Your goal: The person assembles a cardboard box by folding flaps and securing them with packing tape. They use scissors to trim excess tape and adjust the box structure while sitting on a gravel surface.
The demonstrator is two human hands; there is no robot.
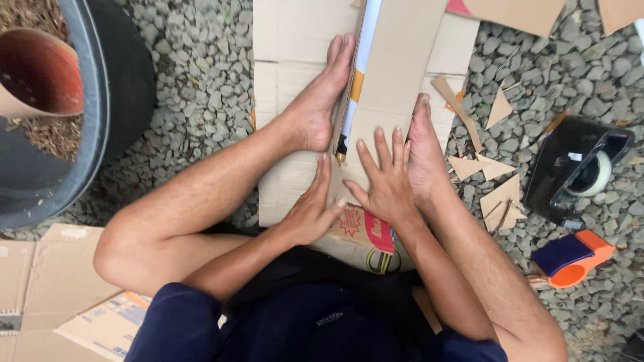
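The person sits on gravel [201, 74] with both bare feet planted on flattened cardboard. The left hand [310, 213] lies flat, fingers stretched forward, pressing the cardboard sheet [396, 74] near its printed lower edge; its grip is open, palm down, closed around nothing. The right hand [384, 181] is spread just beside it, fingers fanned and pressing the same sheet, likewise open and flat. The two hands touch at the thumb side.

The sheet runs lengthwise between the feet: the left foot [320, 100] rests against its left edge, the right foot [424, 151] against its right. Along that left edge a white, blue and orange strip [359, 74] shows, ending near the left fingertips. Under it lies a wider flattened box panel [282, 40].

To the right, on the gravel, are small cardboard offcuts [500, 198], a black tape dispenser [577, 171] holding a roll of clear tape, and an orange and dark blue tool [570, 258] nearer the right knee. At upper left stands a large dark tub [100, 107] with a terracotta pot [40, 74] inside. More flattened cardboard [47, 281] lies at lower left
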